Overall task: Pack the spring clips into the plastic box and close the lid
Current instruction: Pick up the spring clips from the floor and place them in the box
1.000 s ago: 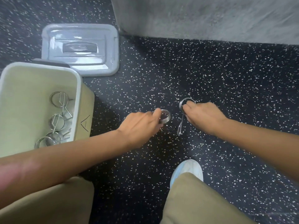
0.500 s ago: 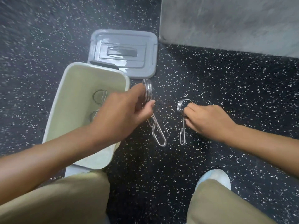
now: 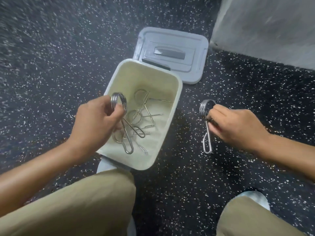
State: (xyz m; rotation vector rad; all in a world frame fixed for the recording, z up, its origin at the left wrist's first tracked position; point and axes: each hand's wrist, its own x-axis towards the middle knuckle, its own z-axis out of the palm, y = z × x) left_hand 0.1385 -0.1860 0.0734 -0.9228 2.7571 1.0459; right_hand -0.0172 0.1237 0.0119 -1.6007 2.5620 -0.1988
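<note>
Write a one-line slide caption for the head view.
Left hand lowers a spring clip into the open box; right hand holds another.

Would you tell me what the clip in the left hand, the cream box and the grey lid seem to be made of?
Coiled silver spring clip: apparently polished steel wire, bright glints. Cream rectangular box: likely matte plastic, rounded moulded rim. Flat grey lid: likely glossy plastic, moulded handle recess.

We seem to be in a gym or workshop: the floor [image 3: 221, 167] is black rubber flecked with white, and a bare grey concrete wall [image 3: 265, 26] rises just beside the grey lid [image 3: 172, 53] lying on it.
</note>
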